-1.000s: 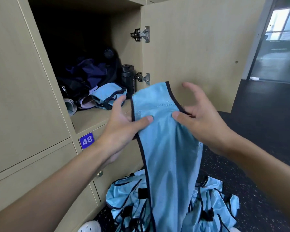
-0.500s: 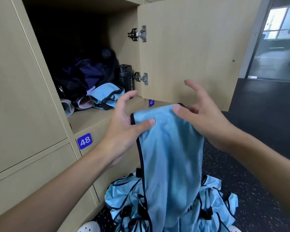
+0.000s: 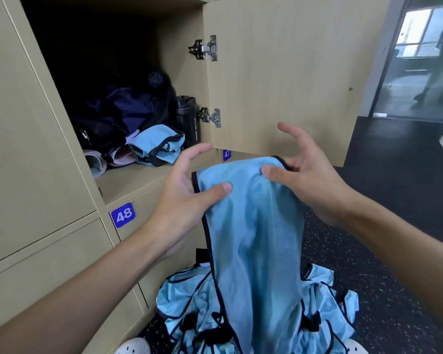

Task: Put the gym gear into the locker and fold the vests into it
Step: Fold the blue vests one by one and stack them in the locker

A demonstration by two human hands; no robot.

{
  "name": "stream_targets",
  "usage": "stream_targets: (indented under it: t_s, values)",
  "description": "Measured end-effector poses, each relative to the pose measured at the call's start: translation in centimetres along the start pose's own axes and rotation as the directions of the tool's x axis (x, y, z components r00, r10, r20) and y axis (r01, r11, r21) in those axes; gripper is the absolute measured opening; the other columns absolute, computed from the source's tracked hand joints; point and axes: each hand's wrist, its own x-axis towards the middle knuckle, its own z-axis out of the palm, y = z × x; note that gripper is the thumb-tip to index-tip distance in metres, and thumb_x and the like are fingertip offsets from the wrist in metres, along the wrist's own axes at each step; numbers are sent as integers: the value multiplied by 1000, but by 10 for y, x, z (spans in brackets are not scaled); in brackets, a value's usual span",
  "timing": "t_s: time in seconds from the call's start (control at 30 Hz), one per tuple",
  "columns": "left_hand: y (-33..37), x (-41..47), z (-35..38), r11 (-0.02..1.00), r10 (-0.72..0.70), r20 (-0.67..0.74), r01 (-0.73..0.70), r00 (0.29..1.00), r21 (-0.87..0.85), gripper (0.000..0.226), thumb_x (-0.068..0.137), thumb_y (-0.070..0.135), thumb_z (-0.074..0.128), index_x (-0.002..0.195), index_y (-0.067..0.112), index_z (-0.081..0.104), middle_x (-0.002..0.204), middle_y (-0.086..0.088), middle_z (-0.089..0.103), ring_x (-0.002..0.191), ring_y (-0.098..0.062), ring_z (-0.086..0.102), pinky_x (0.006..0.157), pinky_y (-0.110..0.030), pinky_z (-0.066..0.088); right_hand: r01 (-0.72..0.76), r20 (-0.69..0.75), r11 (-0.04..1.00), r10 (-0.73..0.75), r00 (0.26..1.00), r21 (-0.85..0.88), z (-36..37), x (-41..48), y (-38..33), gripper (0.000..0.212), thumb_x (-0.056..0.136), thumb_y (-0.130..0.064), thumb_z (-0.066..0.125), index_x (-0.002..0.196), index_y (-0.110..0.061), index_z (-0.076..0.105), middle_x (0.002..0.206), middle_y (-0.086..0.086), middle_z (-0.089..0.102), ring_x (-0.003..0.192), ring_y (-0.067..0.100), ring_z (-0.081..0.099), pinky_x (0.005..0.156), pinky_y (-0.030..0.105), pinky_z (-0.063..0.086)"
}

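At my feet lies the pile of vests [image 3: 322, 290]. Above it I hold one blue vest [image 3: 253, 238] hanging lengthwise straight down, its top edge pinched by my left hand [image 3: 187, 198] and right hand [image 3: 310, 175]. The left is nearer the locker [image 3: 138, 182], open up-left beyond.

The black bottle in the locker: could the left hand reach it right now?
Likely not yet: the left hand pinches the blue vest. Freed, probably yes, since the locker door stands open and nothing covers the bottle.

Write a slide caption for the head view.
The left hand and right hand pinch a blue vest before the open locker.
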Motion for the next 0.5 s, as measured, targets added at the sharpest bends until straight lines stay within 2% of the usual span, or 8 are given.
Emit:
stream_targets:
  t_s: [0.13,0.23,0.33,0.43,0.5]
  values:
    - [-9,1,9,988,6,42,-12,999,155,64,72,18,85,126,43,61,132,3,64,119,-18,63,99,-39,53,27,60,999,-26,998,-25,7,-1,-1,78,92,-7,66,148,-39,23,83,10,74,74,20,64,83,40,56]
    - [-9,3,15,987,-3,20,0,1000,163,57,69,19,86,119,40,68,124,-4,69,111,-22,67,99,-43,53,35,80,999,-34,996,-16,9,-2,-3,78,92,-6,66,149,-38,23,82,8,74,75,18,64,82,37,56]
    - [-4,2,22,995,-27,-54,32,998,100,34,76,5,84,104,22,75,100,-18,75,86,-24,69,92,-58,54,19,73,1000,-20,997,6,10,-3,-2,77,92,-6,66,148,-37,24,87,5,76,75,14,69,72,26,56]
    - [4,5,26,998,-20,-167,28,986,47,27,70,11,86,93,22,77,102,-30,68,80,-28,60,90,-65,48,-9,43,1000,9,999,7,10,-3,1,84,87,-15,74,146,-44,22,101,3,76,90,15,73,83,31,56]
    - [11,11,25,1000,1,-214,1,977,8,26,72,10,85,95,20,77,104,-31,68,81,-28,61,91,-62,50,-62,38,998,61,997,29,10,-2,6,95,79,-20,81,144,-52,19,110,5,73,95,17,73,90,36,56]
